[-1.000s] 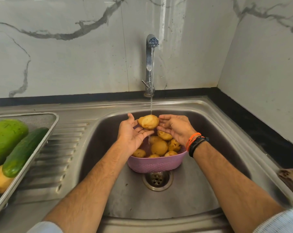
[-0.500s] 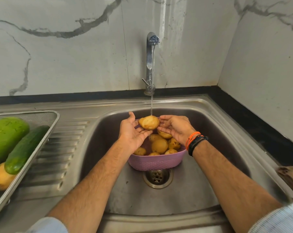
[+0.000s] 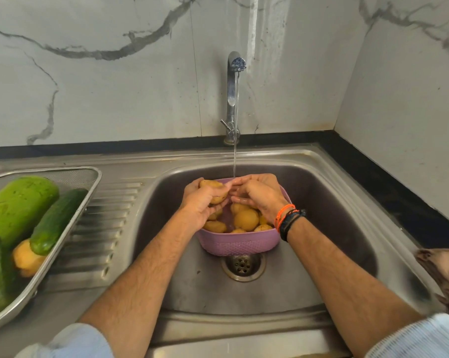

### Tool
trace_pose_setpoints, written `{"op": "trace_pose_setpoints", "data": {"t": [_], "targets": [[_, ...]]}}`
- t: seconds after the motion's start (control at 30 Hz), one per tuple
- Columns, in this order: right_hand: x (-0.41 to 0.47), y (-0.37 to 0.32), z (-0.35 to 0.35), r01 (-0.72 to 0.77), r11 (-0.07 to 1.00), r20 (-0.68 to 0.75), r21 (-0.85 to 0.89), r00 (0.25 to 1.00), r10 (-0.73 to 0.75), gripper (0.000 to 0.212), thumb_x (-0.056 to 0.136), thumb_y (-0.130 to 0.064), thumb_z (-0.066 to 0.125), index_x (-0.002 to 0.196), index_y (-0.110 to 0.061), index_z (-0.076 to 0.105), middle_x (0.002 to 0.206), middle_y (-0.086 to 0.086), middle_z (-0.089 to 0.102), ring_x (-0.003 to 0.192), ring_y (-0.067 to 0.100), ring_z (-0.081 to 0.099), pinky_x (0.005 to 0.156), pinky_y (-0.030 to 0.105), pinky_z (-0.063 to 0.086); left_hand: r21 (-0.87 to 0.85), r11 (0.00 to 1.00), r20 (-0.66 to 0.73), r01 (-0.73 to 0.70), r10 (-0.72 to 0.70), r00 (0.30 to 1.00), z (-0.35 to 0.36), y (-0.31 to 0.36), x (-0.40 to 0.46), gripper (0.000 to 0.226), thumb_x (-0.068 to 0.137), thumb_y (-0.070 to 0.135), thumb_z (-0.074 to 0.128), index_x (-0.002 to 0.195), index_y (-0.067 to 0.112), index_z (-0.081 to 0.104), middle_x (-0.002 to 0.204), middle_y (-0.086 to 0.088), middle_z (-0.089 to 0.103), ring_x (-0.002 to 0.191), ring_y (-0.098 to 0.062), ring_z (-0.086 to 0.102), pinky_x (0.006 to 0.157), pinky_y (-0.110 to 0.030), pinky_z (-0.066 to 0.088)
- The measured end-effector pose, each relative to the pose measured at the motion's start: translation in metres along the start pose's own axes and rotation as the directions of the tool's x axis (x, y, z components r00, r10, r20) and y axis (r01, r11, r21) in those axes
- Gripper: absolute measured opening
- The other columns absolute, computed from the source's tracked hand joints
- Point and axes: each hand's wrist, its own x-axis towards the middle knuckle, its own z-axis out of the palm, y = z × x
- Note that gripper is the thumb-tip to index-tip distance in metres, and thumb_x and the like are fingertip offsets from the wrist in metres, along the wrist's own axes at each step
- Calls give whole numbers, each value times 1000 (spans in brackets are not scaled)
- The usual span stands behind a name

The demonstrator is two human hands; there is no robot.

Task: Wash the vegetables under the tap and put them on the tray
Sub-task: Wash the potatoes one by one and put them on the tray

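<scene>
A round yellow-brown potato (image 3: 213,193) sits in the left hand (image 3: 201,205), whose grip curls round it above the pink perforated plastic basket (image 3: 240,245) in the steel sink (image 3: 347,228). The right hand (image 3: 261,196), fingers relaxed, holds nothing under the tap's (image 3: 232,96) stream.

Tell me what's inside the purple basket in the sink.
The purple basket holds potatoes; about five show. The left hand and right hand cover the rest, so the full count stays hidden.
</scene>
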Motion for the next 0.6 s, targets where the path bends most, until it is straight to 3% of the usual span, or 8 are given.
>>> {"op": "trace_pose_setpoints", "data": {"t": [0.1, 0.17, 0.27, 0.37, 0.47, 0.6], "targets": [[-6, 5, 8, 72, 963, -6, -259, 997, -77, 22, 80, 4, 63, 76, -15, 74, 87, 8, 77, 92, 21, 74, 82, 39, 61, 280, 959, -26, -46, 55, 998, -12, 4, -6, 100, 68, -10, 83, 150, 20, 34, 132, -12, 56, 107, -29, 65, 71, -35, 60], [-12, 6, 13, 151, 857, -2, -492, 985, -175, 19, 72, -6, 64, 68, -22, 73, 79, -4, 77, 87, 12, 73, 86, 34, 59, 501, 861, -39, -81, 116, 993, -21, 7, -12, 111, 53, -3, 88, 148, 27, 39, 134, -6, 54, 110, -29, 63, 77, -41, 61], [-31, 6, 20, 254, 663, 138, -705, 965, -223, 13, 78, -13, 68, 87, -21, 75, 89, -3, 76, 89, 9, 68, 87, 21, 52, 743, 660, -23, -115, 197, 980, -31, 12, -27, 103, 43, 12, 81, 140, 30, 48, 126, -4, 57, 110, -25, 62, 91, -42, 58], [-41, 16, 27, 295, 418, 255, -859, 955, -149, 28, 80, -32, 71, 104, -18, 71, 98, 3, 74, 97, 21, 67, 90, 30, 53, 860, 500, 7, -103, 191, 982, -44, 11, -45, 85, 59, 7, 80, 136, 29, 52, 120, -4, 61, 105, -23, 64, 88, -36, 58], [-52, 24, 33, 325, 212, 323, -922, 945, -45, 40, 79, -24, 66, 119, -17, 64, 112, 10, 70, 108, 32, 62, 92, 39, 52, 920, 386, 5, -66, 155, 988, -56, 6, -62, 81, 63, 9, 82, 136, 28, 53, 118, -5, 65, 96, -21, 69, 80, -28, 59], [-67, 27, 37, 365, 132, 361, -922, 931, -58, 44, 84, -24, 65, 127, -15, 58, 120, 15, 62, 113, 34, 55, 93, 38, 47, 934, 354, -2, -43, 127, 992, -63, 6, -82, 79, 66, 5, 82, 138, 25, 54, 106, -2, 60, 83, -20, 70, 71, -31, 62]]}}
